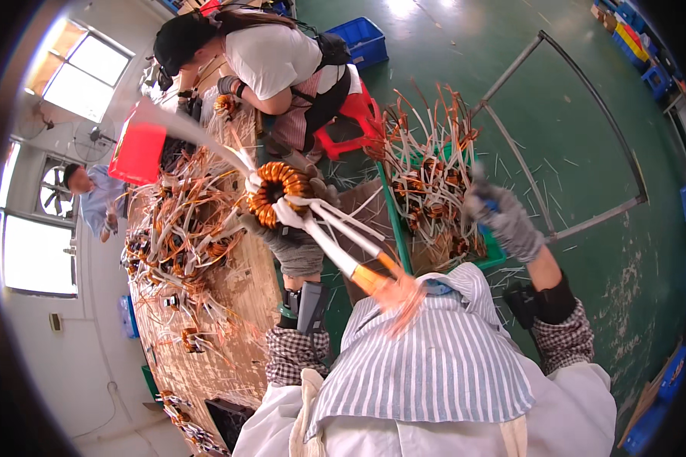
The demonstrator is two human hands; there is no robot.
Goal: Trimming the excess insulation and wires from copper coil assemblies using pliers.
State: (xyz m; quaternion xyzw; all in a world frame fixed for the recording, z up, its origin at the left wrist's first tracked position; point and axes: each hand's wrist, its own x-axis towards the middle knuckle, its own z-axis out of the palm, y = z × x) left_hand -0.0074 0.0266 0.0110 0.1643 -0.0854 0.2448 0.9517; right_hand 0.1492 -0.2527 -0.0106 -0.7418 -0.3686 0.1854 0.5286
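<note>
My left hand [297, 255], in a grey glove, is closed round a toroidal coil [277, 190] with copper windings. White-sleeved leads run out of the coil on two sides; one bundle with frayed copper ends [392, 293] reaches toward my apron. My right hand [508, 225], also gloved, is raised at the right side of a green crate [489, 257], apart from the coil. Its fingers are curled and blurred, with a bit of blue showing among them; what that is I cannot make out. Several similar coils with long leads [434, 179] fill the crate.
A wooden table [240, 305] on the left bears a heap of wired coils [183, 213] and a red bin [139, 145]. Across the table's far end a co-worker [270, 57] bends beside a red stool [351, 126]. A metal frame [540, 183] and wire scraps lie on the green floor.
</note>
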